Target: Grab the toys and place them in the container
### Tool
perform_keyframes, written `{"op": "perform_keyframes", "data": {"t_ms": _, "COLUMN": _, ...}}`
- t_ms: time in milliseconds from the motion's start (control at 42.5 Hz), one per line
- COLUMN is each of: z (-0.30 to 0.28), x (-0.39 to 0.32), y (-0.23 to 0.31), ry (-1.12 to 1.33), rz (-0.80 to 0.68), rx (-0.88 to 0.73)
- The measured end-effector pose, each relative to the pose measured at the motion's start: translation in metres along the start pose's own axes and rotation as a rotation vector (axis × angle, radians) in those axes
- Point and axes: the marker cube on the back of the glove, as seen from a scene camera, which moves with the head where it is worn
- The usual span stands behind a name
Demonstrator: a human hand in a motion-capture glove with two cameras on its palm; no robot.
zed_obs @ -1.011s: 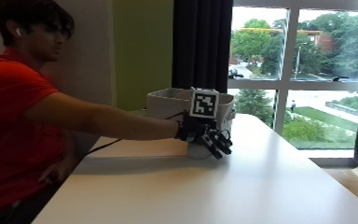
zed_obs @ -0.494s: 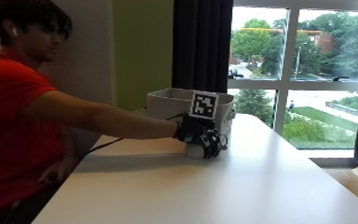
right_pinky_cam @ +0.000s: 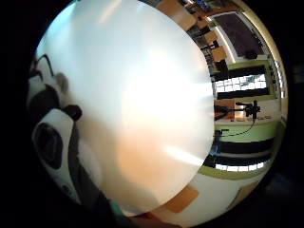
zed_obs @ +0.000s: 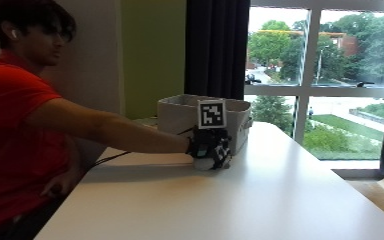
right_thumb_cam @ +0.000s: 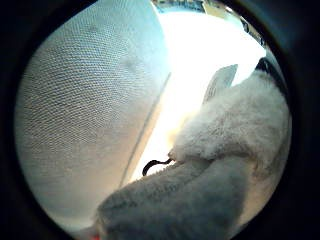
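On the white table, right in front of the grey fabric container, my gloved right hand curls its fingers around a white plush toy. The toy still touches the tabletop. In the thumb side palm view the toy's white fur and grey fur fill the space next to the container's woven wall. The little finger side palm view shows a black and white part of the plush toy against the bare table.
The container stands at the table's far end, near a dark curtain and a large window. A cable runs across the table from the hand toward the person. The table stretches wide toward the near edge.
The hand has lowered onto the plush toy and its fingers have curled around it; a second ago they hung spread above it.
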Motion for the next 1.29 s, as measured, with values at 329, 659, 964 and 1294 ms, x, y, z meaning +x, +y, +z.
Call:
{"op": "perform_keyframes", "data": {"t_ms": 329, "z": -0.016, "x": 0.028, "y": 0.003, "ry": -0.140, "rz": 0.106, "rx": 0.012}}
{"op": "perform_keyframes", "data": {"t_ms": 659, "z": -0.170, "x": 0.066, "y": 0.015, "ry": -0.250, "rz": 0.120, "rx": 0.249}}
{"op": "perform_keyframes", "data": {"t_ms": 964, "z": -0.273, "x": -0.051, "y": 0.011, "ry": -0.450, "rz": -0.101, "rx": 0.346}}
{"op": "perform_keyframes", "data": {"t_ms": 1294, "z": -0.258, "x": -0.168, "y": -0.010, "ry": -0.324, "rz": -0.238, "rx": 0.285}}
